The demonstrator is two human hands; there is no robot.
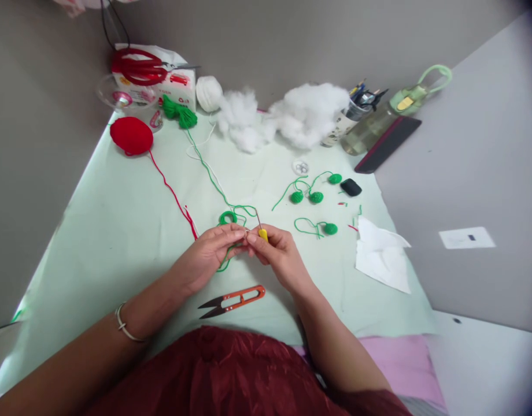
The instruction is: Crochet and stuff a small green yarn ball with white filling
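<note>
Both my hands meet at the middle of the table with their fingertips together. My right hand [274, 248] is closed on a crochet hook [263, 233] with a yellow handle, its thin metal shaft pointing away from me. My left hand [214, 248] is pinched closed, with green yarn [228, 254] running between its fingers; the exact bit at the fingertips is too small to make out. Just beyond the left fingers sits a small green yarn ring [228, 217]. A green strand leads from there back to a green yarn bundle [179, 112].
Orange thread snips [233, 301] lie near me, blades leftward. Red yarn [131, 136] is at left. Several green crocheted balls [316, 197] and a white tissue [382, 254] are at right. White stuffing [309, 115], a bottle [370, 130] and red-handled scissors [140, 66] stand at the back.
</note>
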